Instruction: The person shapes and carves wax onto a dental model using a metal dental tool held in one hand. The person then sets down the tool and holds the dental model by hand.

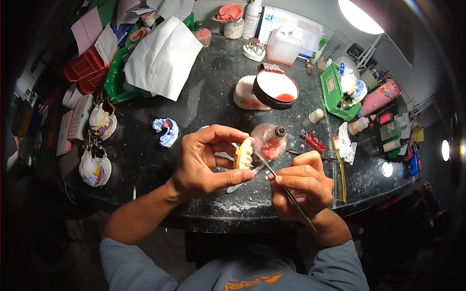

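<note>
My left hand (201, 157) grips a yellow dental model (241, 156) with a row of teeth, held upright between the thumb and fingertips. In my right hand (306, 184) is a slim metal dental carver (266, 164), pinched like a pen. Its tip points up at the model's toothed side; whether it touches I cannot tell. Just behind both hands stands a glass spirit lamp (268, 143) with a dark metal wick holder and pinkish contents. A light-coloured blade (234, 188) lies on the bench below the model, partly hidden by my left hand.
A round tin (276, 89) with pink material leans by a plaster lump. A blue dental model (166, 132) and articulated plaster models (95, 165) stand left. Green bins (116, 77) hold papers and models. A red-handled tool (313, 141) and a yellow stick (341, 174) lie right.
</note>
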